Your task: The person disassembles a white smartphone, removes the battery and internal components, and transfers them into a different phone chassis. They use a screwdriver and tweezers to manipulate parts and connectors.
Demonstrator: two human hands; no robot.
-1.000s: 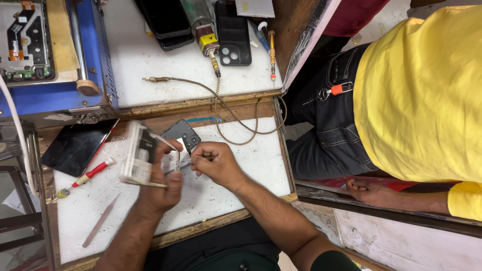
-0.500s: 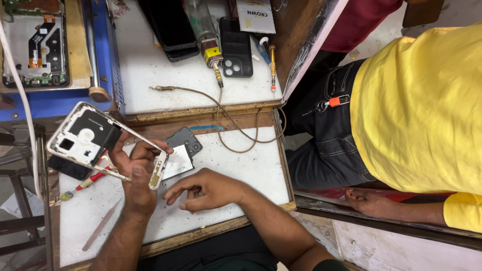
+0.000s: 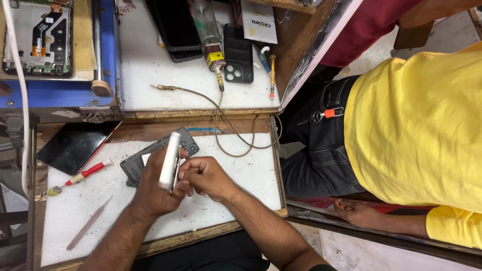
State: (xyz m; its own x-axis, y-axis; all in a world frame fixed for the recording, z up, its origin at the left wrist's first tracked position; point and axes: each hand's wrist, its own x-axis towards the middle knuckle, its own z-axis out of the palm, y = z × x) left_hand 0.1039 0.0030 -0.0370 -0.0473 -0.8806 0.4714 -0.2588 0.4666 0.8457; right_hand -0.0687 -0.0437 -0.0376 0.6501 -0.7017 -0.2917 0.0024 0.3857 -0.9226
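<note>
The white phone frame (image 3: 169, 160) stands edge-up, gripped by the left hand (image 3: 155, 188), right hand (image 3: 208, 176) pinching its edge.

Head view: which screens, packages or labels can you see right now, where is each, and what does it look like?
Dark glossy phone screen panel: left of the white work mat, black rectangle, unlit.
White paper packet with dark print: top shelf, upright rectangle.
Yellow label on the clear bottle-shaped tool: top shelf, small yellow band.
Two stacked black phone screens: top shelf, left of that tool, unlit.

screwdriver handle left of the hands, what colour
Red with a white band, on the screwdriver; head view.
</note>
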